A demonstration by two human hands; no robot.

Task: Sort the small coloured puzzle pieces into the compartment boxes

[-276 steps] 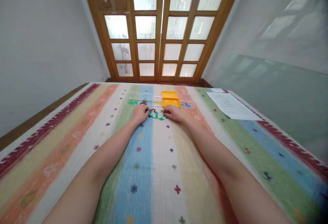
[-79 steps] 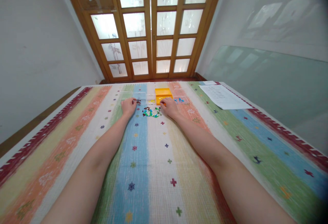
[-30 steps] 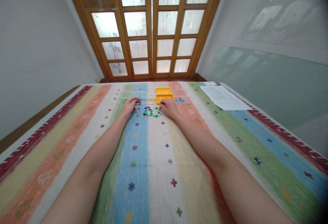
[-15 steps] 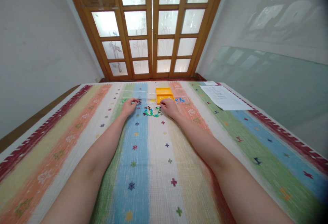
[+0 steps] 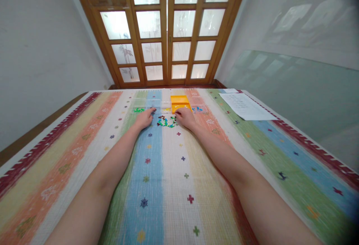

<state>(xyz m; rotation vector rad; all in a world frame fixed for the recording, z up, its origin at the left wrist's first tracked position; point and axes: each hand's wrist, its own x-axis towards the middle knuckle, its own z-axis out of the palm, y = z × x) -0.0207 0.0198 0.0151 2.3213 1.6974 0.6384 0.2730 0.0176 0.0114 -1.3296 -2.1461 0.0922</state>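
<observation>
"how does the left grip point(image 5: 144, 118) sit?"
"palm down, a finger stretched forward to the dark pieces point(image 5: 154, 110); i can't tell whether it pinches one."
"and the right grip point(image 5: 185, 118)?"
"curled inward, fingertips drawn close; whether they hold anything, i can't tell."
"the loop of coloured pieces point(image 5: 165, 125)?"
"on the bench point(image 5: 175, 185), between both grips, closer to the right."

1. Two hands: left hand point(image 5: 145, 118) and right hand point(image 5: 185, 116).
2. One yellow box point(image 5: 179, 99), beyond the right hand.
3. One loose cluster of pieces point(image 5: 171, 126), between the hands.
4. Two paper sheets point(image 5: 248, 106), right of both hands.
</observation>
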